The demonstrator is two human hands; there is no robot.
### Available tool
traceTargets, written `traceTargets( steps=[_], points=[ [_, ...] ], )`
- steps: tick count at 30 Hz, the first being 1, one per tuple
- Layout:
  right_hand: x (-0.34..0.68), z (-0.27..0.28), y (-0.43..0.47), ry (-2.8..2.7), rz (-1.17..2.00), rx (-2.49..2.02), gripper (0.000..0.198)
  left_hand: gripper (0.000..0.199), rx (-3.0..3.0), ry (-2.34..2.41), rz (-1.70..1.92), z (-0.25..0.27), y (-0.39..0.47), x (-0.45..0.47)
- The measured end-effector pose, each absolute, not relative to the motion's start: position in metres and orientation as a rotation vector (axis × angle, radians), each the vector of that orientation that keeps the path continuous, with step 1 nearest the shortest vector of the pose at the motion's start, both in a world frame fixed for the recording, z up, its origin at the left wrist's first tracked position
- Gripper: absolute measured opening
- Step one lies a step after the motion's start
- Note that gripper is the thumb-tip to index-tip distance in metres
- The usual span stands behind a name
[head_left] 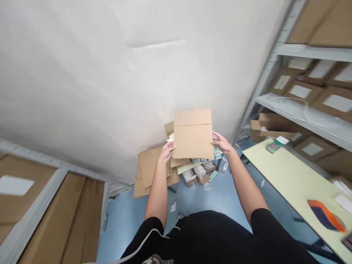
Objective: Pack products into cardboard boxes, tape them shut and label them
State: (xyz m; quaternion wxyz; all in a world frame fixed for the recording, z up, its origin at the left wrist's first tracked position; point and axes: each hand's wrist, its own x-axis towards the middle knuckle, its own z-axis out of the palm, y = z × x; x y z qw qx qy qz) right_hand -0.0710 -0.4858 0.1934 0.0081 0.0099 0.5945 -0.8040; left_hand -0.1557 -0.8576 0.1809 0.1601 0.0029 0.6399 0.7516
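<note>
I hold a flat, unfolded brown cardboard box [193,134] out in front of me with both arms stretched forward. My left hand [166,151] grips its lower left edge. My right hand [221,143] grips its right edge. The box faces me, with a crease across its upper part. Behind and below it, flattened cardboard sheets [150,170] lean at the foot of the white wall [96,80].
Small packets [199,173] lie scattered on the blue floor [192,198]. A pale green table [291,176] stands at right with an orange and blue item [326,216]. Metal shelves [308,113] with labelled cartons rise at right; more cartons [41,205] sit at left.
</note>
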Motion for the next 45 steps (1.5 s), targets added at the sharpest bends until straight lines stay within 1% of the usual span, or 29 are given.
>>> traceTargets(
  steps=[4,8,13,17,20,25,28,32,35,37,39,42,45],
  points=[
    [-0.006,0.195,-0.371,1.967,-2.633,0.240,0.088,0.078,0.274,1.686,1.927,0.190,-0.731,-0.160],
    [0.075,0.188,-0.277,2.032,-2.724,0.481,0.090,0.084,0.463,1.554,1.723,0.194,-0.602,-0.157],
    [0.169,0.174,-0.205,2.050,-2.815,0.798,0.093,0.095,0.666,1.398,1.477,0.190,-0.453,-0.147],
    [0.219,0.162,-0.166,2.021,-2.871,1.057,0.091,0.102,0.759,1.305,1.351,0.174,-0.355,-0.139],
    [0.239,0.152,-0.137,1.980,-2.904,1.194,0.087,0.101,0.792,1.216,1.281,0.156,-0.292,-0.138],
    [0.240,0.137,-0.090,1.926,-2.877,1.464,0.086,0.088,0.837,1.172,1.161,0.132,-0.198,-0.152],
    [0.231,0.124,-0.066,1.941,-2.758,1.628,0.085,0.080,0.872,1.168,1.068,0.126,-0.151,-0.164],
    [0.220,0.091,-0.045,2.012,-2.514,1.926,0.084,0.062,0.962,1.192,0.932,0.114,-0.109,-0.168],
    [0.213,0.057,-0.048,2.012,-2.177,2.241,0.086,0.049,1.000,1.269,0.928,0.096,-0.092,-0.147],
    [0.206,0.035,-0.060,1.991,-1.935,2.309,0.090,0.045,1.005,1.405,0.914,0.082,-0.084,-0.121],
    [0.199,0.016,-0.078,2.028,-1.884,2.178,0.093,0.058,1.033,1.599,0.890,0.071,-0.077,-0.091],
    [0.187,-0.002,-0.110,2.044,-2.048,1.879,0.095,0.074,1.146,1.840,0.793,0.057,-0.068,-0.051],
    [0.178,-0.013,-0.135,2.072,-2.177,1.801,0.095,0.089,1.210,1.944,0.673,0.046,-0.062,-0.023]
  ],
)
